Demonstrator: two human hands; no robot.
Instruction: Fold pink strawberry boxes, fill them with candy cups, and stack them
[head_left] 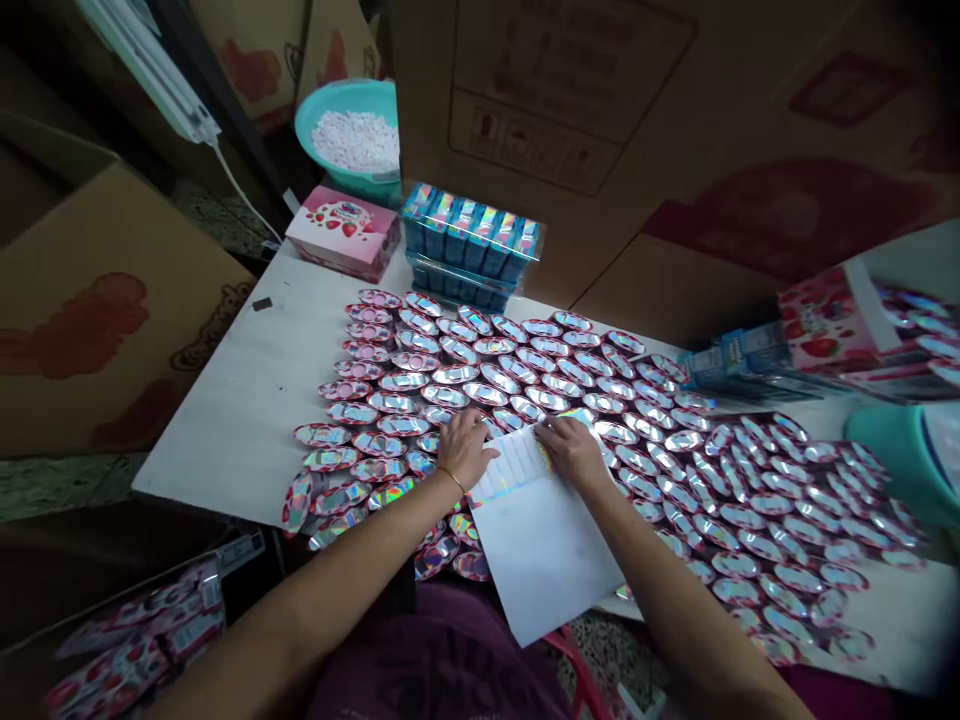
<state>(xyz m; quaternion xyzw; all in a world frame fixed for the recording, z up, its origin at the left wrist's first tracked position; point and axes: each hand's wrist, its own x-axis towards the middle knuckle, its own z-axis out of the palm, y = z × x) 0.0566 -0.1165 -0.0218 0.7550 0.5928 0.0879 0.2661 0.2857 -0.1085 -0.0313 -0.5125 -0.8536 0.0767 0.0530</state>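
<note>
A white sheet (551, 545) with a block of pale, iridescent strips along its far end lies tilted over the packets in front of me. My right hand (574, 450) grips its far right corner with bent fingers. At the sheet's far left corner is my left hand (463, 450), its fingers reaching forward onto the packets and its thumb apart, over the sheet's edge. What lies under the left fingertips is hidden. Around both hands, many pink-and-red packets (395, 402) stand on end in close rows, their shiny, lens-shaped silver ends facing up.
The white table (217, 420) carries a pink strawberry box (345, 232) and blue packs in clear trays (472, 240) at the back. A turquoise basin (315, 125) holds small white pieces. Large cartons (97, 320) rise left and behind. A turquoise tub (892, 460) stands far right.
</note>
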